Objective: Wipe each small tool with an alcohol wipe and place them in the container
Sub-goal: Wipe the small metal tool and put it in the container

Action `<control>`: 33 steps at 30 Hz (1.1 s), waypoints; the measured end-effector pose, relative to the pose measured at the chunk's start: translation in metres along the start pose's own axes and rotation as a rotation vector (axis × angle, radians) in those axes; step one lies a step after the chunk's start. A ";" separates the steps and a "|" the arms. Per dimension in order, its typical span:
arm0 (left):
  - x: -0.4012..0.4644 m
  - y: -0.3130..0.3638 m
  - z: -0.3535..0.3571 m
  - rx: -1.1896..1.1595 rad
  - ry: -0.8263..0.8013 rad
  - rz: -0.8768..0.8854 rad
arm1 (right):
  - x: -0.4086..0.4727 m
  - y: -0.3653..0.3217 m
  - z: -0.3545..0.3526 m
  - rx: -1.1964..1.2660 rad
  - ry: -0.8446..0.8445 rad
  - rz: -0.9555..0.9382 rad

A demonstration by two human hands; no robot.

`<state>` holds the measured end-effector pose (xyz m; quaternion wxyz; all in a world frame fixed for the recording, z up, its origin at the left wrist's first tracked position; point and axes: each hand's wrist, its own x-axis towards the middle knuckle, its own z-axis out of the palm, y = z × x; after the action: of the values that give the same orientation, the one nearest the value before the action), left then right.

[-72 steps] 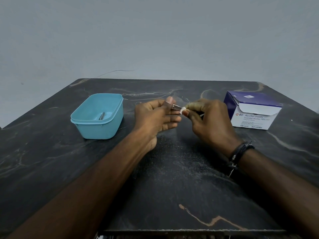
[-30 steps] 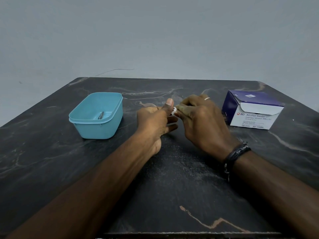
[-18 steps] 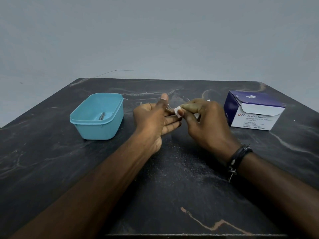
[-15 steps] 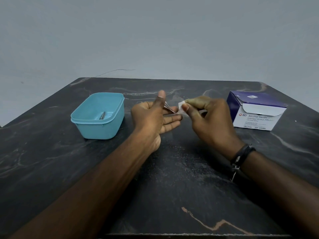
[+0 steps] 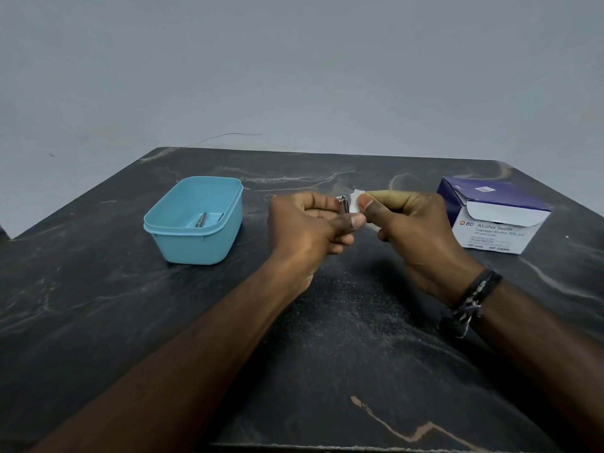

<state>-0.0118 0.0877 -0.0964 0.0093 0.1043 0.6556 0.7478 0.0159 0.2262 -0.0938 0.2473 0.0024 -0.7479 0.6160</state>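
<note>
My left hand (image 5: 310,227) is closed around a small metal tool (image 5: 343,203); only its shiny tip shows above my fingers. My right hand (image 5: 415,230) pinches a white alcohol wipe (image 5: 355,201) between thumb and forefinger, pressed against that tip. Both hands are raised above the middle of the dark marble table (image 5: 327,338). To the left stands the light blue plastic container (image 5: 183,243), with a small metal tool (image 5: 200,220) lying on its floor.
A purple and white box of alcohol swabs (image 5: 493,217) stands open at the right of the table. A grey wall rises behind the table's far edge. I wear a dark bracelet (image 5: 470,299) on my right wrist.
My left hand has curled shut around the tool, thumb now folded down. The wipe has moved back against the tool's tip after a short gap. Container and box have not moved.
</note>
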 end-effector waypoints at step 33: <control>-0.001 -0.006 0.003 0.402 -0.038 0.270 | 0.004 0.006 -0.005 -0.135 0.015 -0.108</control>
<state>-0.0108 0.0915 -0.1017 -0.0993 0.2046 0.7711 0.5947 0.0123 0.2336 -0.0971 0.2853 0.0214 -0.7847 0.5499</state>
